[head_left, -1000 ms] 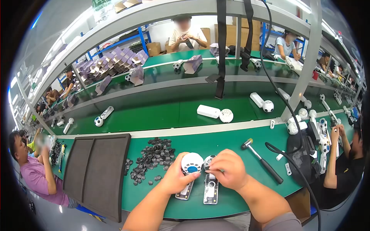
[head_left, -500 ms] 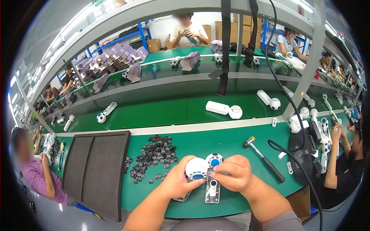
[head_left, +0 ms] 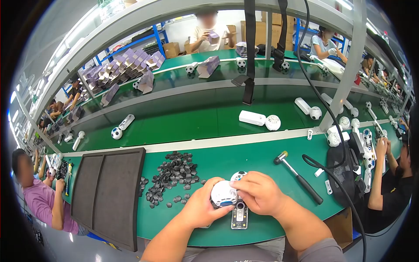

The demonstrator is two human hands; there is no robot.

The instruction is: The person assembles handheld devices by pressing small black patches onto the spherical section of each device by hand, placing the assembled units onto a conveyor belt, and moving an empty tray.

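My left hand (head_left: pixel 201 204) is closed around a white ball-headed device (head_left: pixel 223 192), its round vented head facing up with a blue patch low on it. My right hand (head_left: pixel 261 193) has its fingers pinched against the upper right of that ball; anything between the fingertips is hidden. Under my right hand lies a second device, with a clear-cased body (head_left: pixel 239 219) on the table and a black-and-white ball head (head_left: pixel 238 176) partly covered by my fingers. To the left of my left hand is a heap of small black pentagon pieces (head_left: pixel 172 177).
A mallet (head_left: pixel 297 177) lies to the right and a dark divided tray (head_left: pixel 109 192) to the left. Beyond the table's light edge, the green conveyor (head_left: pixel 192 126) carries white devices (head_left: pixel 262 119). A black cable (head_left: pixel 325 109) hangs at the right. Several co-workers sit around.
My right fingers have moved left onto the white ball; the black piece seen between them earlier is now hidden. The co-worker opposite now holds a purple box.
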